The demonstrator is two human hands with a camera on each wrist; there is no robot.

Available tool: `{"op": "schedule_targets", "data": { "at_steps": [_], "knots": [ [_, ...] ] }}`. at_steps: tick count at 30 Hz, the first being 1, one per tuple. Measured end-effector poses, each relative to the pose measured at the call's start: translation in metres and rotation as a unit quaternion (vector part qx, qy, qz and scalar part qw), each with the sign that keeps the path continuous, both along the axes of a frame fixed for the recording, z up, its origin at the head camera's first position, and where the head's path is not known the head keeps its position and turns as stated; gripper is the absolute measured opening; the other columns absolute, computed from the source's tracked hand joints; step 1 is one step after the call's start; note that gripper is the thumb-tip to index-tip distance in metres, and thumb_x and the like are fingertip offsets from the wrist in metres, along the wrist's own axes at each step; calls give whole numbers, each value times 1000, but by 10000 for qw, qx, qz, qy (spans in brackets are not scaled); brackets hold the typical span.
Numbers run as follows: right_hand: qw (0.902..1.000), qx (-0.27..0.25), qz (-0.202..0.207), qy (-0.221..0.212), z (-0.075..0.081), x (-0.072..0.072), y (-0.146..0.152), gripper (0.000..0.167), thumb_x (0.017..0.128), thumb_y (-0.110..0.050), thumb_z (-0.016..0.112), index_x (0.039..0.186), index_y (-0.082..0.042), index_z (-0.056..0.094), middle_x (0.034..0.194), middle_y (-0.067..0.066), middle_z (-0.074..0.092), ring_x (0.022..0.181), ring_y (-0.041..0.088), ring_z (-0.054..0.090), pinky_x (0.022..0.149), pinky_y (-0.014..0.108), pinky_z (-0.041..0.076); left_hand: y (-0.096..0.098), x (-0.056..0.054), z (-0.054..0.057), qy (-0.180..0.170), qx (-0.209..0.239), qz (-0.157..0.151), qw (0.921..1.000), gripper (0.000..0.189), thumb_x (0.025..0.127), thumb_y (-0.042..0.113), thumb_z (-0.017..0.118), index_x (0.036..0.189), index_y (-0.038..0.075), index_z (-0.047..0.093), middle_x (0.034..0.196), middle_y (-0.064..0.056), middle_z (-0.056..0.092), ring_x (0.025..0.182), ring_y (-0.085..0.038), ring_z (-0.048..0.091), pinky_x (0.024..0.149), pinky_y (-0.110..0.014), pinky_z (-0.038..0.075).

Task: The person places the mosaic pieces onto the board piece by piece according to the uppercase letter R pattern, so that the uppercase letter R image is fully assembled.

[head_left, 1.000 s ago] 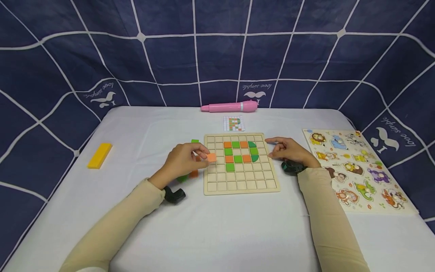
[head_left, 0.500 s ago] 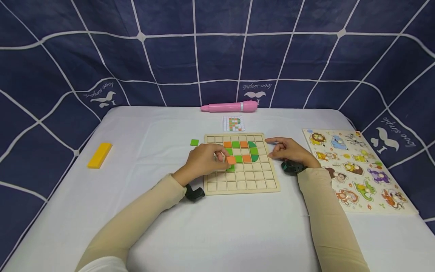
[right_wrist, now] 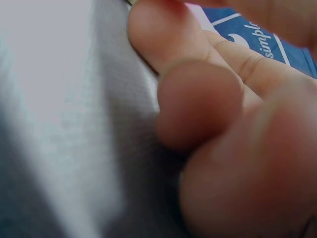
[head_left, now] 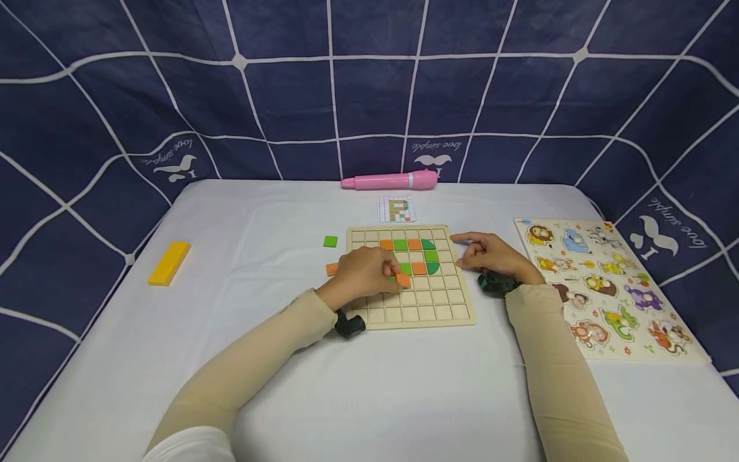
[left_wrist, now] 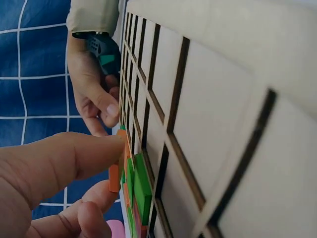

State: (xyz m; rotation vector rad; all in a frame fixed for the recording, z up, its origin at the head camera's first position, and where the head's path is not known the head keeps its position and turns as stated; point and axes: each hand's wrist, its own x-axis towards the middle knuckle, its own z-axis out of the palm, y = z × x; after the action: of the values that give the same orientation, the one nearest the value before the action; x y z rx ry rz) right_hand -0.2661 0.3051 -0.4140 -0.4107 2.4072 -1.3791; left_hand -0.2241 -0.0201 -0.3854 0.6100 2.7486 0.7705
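In the head view my left hand pinches an orange square tile between thumb and fingers, over the middle of the wooden grid board. The left wrist view shows that orange tile tilted on edge at the thumb's tip, close above the board's slots. Green and orange tiles, with dark green rounded ones at the right, form a loop on the board; my left hand hides part of it. My right hand rests at the board's right edge, index finger extended and other fingers bent, holding nothing.
Left of the board lie a green tile and a partly hidden orange tile. A small pattern card and a pink pen-like toy are behind it. A yellow block lies far left, an animal puzzle board right.
My left hand has carried the orange tile rightward from the board's left edge to its middle, below the tile loop. My right hand has stayed in place.
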Motion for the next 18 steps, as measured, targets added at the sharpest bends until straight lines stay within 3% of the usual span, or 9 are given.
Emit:
{"op": "schedule_targets", "data": {
  "at_steps": [8,18],
  "knots": [
    [10000,3,-37,-57,0,0,-1,66,96,1,76,154,13,47,81,-2,66,65,8,52,60,24,44,7,-5,-5,-19,-218,-59,9997,22,85,31,94,98,23,78,86,11,66,86,-14,60,86,-46,46],
    [10000,32,-31,-65,0,-1,1,66,96,2,76,154,13,48,82,0,66,66,8,52,61,24,45,9,-5,-3,-177,-217,-140,9995,23,85,31,95,100,24,79,86,10,65,84,-13,60,85,-43,45]
  ]
}}
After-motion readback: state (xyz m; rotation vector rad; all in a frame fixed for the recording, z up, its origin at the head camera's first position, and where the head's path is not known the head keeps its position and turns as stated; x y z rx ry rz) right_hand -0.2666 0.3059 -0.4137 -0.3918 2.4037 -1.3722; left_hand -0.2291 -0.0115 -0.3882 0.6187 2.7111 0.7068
